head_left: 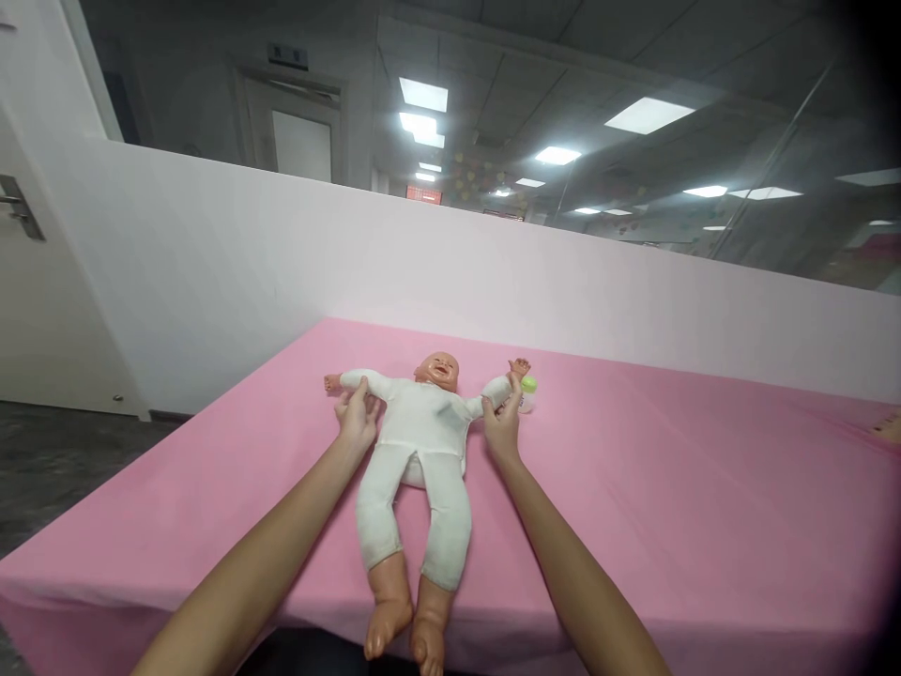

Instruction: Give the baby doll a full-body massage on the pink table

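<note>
A baby doll [426,418] with a white cloth body lies on its back, its head away from me and its feet at the table's front edge. Both doll arms stretch out to the sides. My left hand [358,418] holds the doll's arm on the left near the elbow, fingers around the sleeve. On the other side my right hand [502,427] grips the opposite arm below its raised plastic hand. Just behind my right hand stands a small clear bottle [527,394] with a green top, partly hidden by that hand.
A pink cloth [633,488] covers the table. Behind it runs a low white wall [493,272] with glass above. At the left is a door [49,282] with a metal handle. A light-brown object [887,427], unclear in kind, shows at the right edge.
</note>
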{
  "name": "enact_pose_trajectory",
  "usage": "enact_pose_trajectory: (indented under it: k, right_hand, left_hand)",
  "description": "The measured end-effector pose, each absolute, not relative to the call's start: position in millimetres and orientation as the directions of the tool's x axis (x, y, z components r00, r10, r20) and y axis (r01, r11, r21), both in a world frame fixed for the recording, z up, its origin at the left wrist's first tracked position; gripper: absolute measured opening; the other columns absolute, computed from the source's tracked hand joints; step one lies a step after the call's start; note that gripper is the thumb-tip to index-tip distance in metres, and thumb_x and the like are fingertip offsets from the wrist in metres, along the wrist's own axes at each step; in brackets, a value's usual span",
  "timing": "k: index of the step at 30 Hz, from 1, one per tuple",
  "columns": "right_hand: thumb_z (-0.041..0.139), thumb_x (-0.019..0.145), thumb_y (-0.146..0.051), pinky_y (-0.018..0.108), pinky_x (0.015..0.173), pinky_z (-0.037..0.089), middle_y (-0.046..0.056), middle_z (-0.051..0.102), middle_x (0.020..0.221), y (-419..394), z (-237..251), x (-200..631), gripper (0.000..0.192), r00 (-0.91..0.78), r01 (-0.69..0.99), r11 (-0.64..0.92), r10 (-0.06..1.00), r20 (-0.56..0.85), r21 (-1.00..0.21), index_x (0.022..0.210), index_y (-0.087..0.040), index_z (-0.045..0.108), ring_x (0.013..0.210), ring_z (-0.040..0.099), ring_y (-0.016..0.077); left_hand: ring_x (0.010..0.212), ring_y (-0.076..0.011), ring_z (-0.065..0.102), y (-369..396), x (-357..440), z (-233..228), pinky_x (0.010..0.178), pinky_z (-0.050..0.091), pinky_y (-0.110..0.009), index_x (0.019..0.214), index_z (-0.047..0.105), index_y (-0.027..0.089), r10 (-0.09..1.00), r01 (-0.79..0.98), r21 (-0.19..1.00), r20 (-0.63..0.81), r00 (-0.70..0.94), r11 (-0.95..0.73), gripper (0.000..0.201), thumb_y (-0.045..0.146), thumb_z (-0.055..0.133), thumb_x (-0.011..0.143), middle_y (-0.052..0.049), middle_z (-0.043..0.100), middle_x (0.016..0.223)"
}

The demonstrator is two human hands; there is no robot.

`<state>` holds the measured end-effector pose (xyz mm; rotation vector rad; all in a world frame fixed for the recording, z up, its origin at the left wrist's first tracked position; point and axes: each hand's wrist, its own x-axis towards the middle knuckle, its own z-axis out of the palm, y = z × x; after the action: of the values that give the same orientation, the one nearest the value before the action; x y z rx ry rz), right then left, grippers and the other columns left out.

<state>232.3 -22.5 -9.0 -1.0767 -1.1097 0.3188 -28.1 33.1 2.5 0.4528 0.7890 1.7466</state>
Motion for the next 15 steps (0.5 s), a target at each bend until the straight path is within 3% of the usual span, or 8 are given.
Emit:
enact_pose_trajectory:
  k: [3, 6, 9, 15]
  right_hand:
    - [0.065, 0.081, -0.033, 0.034, 0.088, 0.052, 0.009, 0.066, 0.127, -15.6, -5.2, 239.7, 0.086, 0.469, 0.147, 0.500, 0.724, 0.505, -0.854, 0.156, -0.025, 0.024, 0.104, 0.066, 0.0211]
    - [0.071, 0.074, -0.034, 0.034, 0.083, 0.054, 0.009, 0.071, 0.110, -4.8, -7.6, 254.1, 0.063, 0.504, 0.050, 0.450, 0.759, 0.411, -0.892, 0.133, -0.019, 0.053, 0.096, 0.068, 0.0225]
    - [0.076, 0.069, -0.035, 0.034, 0.079, 0.055, 0.008, 0.072, 0.097, 5.8, -14.6, 266.8, 0.040, 0.547, 0.004, 0.421, 0.759, 0.354, -0.907, 0.102, -0.018, 0.062, 0.090, 0.068, 0.0235]
    - [0.080, 0.070, -0.042, 0.033, 0.080, 0.058, 0.005, 0.070, 0.105, 9.9, -21.8, 268.2, 0.046, 0.493, -0.248, 0.433, 0.826, 0.272, -0.866, 0.106, -0.021, 0.062, 0.094, 0.069, 0.0205]
  left_hand:
    - [0.081, -0.0099, 0.067, 32.7, -32.3, 8.1, 0.077, 0.056, -0.021, 0.097, 0.061, 0.019, 0.954, -0.784, 0.618, -0.195, -0.229, -0.063, 0.010, 0.018, 0.069, 0.091, -0.001, 0.069, 0.090]
    - [0.075, -0.0100, 0.066, 31.6, -31.4, 9.8, 0.067, 0.054, -0.019, 0.094, 0.064, 0.017, 0.966, -0.778, 0.629, -0.198, -0.166, -0.005, 0.003, 0.017, 0.067, 0.092, -0.003, 0.069, 0.087]
    - [0.074, -0.0116, 0.066, 31.6, -29.1, 7.0, 0.065, 0.055, -0.021, 0.099, 0.064, 0.019, 0.982, -0.746, 0.666, -0.131, -0.134, -0.013, 0.007, 0.021, 0.066, 0.094, -0.003, 0.068, 0.088]
    - [0.091, -0.0176, 0.069, 39.6, -39.7, 3.6, 0.079, 0.058, -0.030, 0.112, 0.056, 0.027, 0.973, -0.645, 0.736, 0.088, -0.213, -0.208, 0.031, 0.018, 0.071, 0.087, -0.003, 0.069, 0.102]
